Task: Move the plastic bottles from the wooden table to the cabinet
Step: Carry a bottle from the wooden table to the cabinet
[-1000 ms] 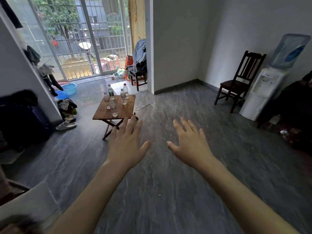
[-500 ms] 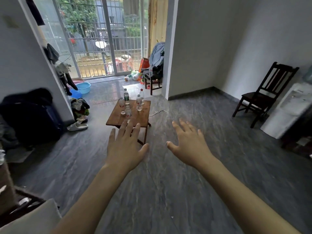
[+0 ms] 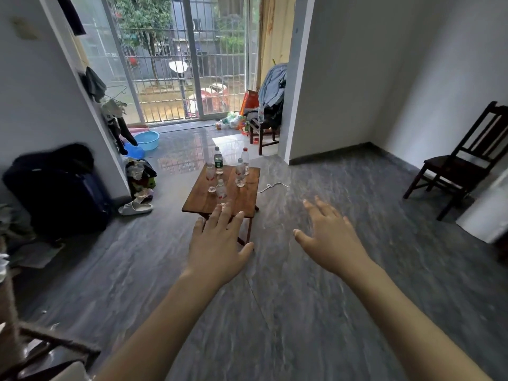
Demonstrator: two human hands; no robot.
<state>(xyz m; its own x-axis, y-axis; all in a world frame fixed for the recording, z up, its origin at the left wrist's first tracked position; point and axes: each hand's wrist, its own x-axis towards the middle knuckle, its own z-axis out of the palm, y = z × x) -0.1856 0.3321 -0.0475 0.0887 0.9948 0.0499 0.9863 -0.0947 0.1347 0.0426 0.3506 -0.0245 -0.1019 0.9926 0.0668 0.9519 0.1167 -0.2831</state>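
Table (image 3: 233,198) nearer, hands (image 3: 218,250) empty

You see a reddish-brown table (image 3: 233,198); clear bottles, one green-labelled (image 3: 218,161), others red-labelled (image 3: 240,174); grey streaked floor (image 3: 316,298); blue basin (image 3: 147,139); dark brown chair (image 3: 464,166); white walls (image 3: 357,78).

**A lived-in home, not a workplace**

This is a room in a private dwelling. Grey stone-look floor tiles (image 3: 302,312) run to a barred glass sliding door (image 3: 176,64) onto a yard. Clothes hang on hangers (image 3: 115,105), a slipper (image 3: 136,208) and a blue washbasin (image 3: 147,139) lie on the floor, a dark suitcase (image 3: 60,188) leans on the wall, and a wooden chair (image 3: 464,163) stands by plain white walls.
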